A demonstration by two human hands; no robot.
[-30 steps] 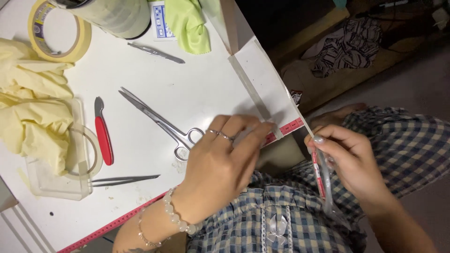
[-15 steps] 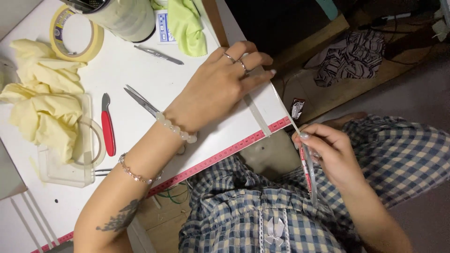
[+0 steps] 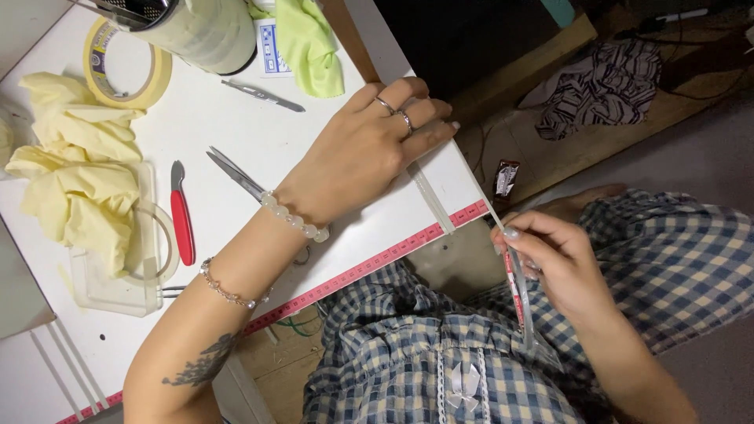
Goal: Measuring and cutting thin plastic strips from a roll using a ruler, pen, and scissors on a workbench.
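A thin clear plastic strip (image 3: 481, 196) with a red mark runs from the white table's right edge down to my lap. My left hand (image 3: 369, 149), with rings and a bead bracelet, reaches across the table and pinches the strip's far end at the edge. My right hand (image 3: 554, 263) grips the strip lower down, above my checked dress, and its tail hangs past my fingers. The strip is taut between both hands. Metal scissors (image 3: 234, 174) lie partly under my left wrist.
On the white table (image 3: 236, 126) are a red-handled tool (image 3: 182, 221), yellow gloves (image 3: 75, 169), a tape roll (image 3: 126, 67), a green cloth (image 3: 310, 43), a metal scalpel (image 3: 263, 96), a pale cylinder (image 3: 200, 31) and a clear box (image 3: 118, 275). A red measuring tape (image 3: 377, 263) lines the near edge.
My left hand has slid from the table's near corner up along its right edge, stretching the strip out. My right hand stayed over my lap, holding the strip.
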